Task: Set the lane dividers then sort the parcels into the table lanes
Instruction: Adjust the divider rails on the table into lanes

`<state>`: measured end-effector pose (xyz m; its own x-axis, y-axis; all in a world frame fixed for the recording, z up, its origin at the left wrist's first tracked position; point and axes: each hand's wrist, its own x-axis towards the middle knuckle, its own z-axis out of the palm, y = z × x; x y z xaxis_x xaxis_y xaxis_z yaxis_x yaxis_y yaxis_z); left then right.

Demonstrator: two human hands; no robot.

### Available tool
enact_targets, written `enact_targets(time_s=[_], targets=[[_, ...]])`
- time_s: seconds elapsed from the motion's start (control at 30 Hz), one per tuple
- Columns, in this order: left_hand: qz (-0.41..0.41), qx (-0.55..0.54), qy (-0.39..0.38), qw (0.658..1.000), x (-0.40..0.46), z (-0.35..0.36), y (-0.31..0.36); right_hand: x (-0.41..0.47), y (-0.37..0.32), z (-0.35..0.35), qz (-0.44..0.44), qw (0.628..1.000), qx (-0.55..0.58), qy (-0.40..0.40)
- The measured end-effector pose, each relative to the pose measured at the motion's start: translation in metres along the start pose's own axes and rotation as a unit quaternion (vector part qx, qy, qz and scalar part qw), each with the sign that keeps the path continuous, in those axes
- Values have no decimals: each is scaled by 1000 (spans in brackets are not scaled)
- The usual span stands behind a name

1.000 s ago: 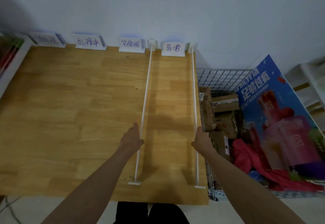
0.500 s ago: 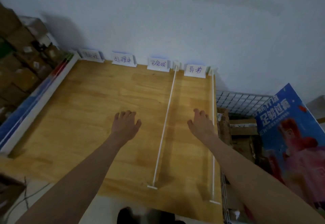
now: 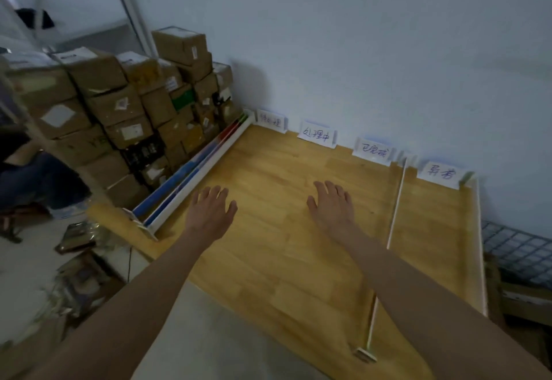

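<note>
Two thin white lane dividers lie lengthwise on the wooden table (image 3: 268, 254): one divider (image 3: 395, 215) runs between the third and fourth label cards, the other divider (image 3: 480, 245) follows the right edge. My left hand (image 3: 210, 211) and my right hand (image 3: 331, 206) hover over the table's middle, fingers spread, holding nothing. More dividers (image 3: 191, 176) lie bundled along the left edge. Several brown parcels (image 3: 143, 105) are stacked left of the table.
Several handwritten label cards stand along the wall, among them the rightmost card (image 3: 439, 173). A wire basket (image 3: 516, 248) with a cardboard box sits at the right. Clutter covers the floor at the lower left.
Both hands let go of the two dividers and moved left over the open table. The view swung left, bringing the parcel stack into sight.
</note>
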<state>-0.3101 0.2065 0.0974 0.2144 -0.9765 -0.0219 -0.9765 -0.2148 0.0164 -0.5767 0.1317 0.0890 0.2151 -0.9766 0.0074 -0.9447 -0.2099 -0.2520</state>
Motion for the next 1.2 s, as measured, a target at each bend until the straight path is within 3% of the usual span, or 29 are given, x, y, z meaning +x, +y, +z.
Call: enact_targets(time_s=[0.37, 0.73, 1.2], targets=[[-21, -6, 1, 1000, 11, 8, -132, 14, -132, 43, -23, 1000, -8, -11], [16, -23, -5, 1000, 89, 48, -200, 92, -205, 111, -53, 998, -13, -6], [55, -54, -95, 992, 211, 115, -255, 195, -259, 205, -10, 996, 29, -79]])
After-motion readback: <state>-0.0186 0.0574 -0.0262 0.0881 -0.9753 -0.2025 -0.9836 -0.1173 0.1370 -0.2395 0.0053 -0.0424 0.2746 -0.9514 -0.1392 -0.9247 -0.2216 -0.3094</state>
